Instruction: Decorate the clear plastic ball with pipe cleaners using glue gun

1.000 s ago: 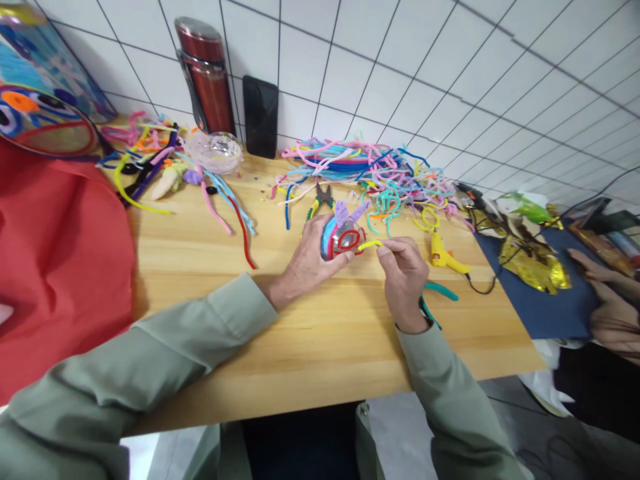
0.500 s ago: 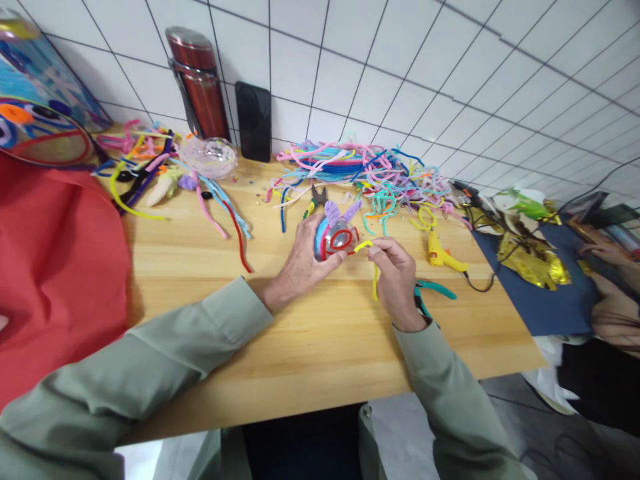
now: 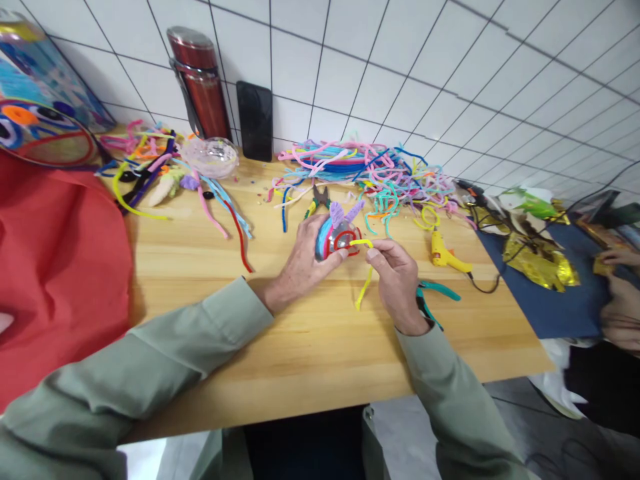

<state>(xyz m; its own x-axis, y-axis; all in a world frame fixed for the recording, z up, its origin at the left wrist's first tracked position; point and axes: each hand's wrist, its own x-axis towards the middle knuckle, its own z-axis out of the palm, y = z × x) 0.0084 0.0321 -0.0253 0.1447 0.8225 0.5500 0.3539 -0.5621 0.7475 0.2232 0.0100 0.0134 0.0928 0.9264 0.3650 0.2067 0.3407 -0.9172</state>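
Note:
My left hand (image 3: 307, 257) is wrapped round a clear plastic ball (image 3: 339, 238) trimmed with blue, pink and red pipe cleaners. Two purple ear-like loops stick up from its top, and a red ring lies on its front. Between thumb and finger, my right hand (image 3: 395, 277) pinches a yellow pipe cleaner (image 3: 366, 283). One bent end of it reaches across the front of the ball; whether it touches is too small to tell. Its other end hangs down below the fingers. Teal-handled pliers (image 3: 440, 290) lie beside my right wrist. Cutting pliers (image 3: 319, 199) rest just behind the ball.
A heap of pipe cleaners (image 3: 360, 163) runs along the wall. To the right lies a yellow glue gun (image 3: 445, 255) with its cord. At the back stand a red flask (image 3: 203, 87) and a phone (image 3: 255, 120). Red cloth (image 3: 65, 267) covers the left. Another person's hand (image 3: 623, 263) shows far right.
The yellow pipe cleaner's bent end has moved left onto the front of the ball, and its hanging end has swung left. The ball has shifted slightly in my left hand.

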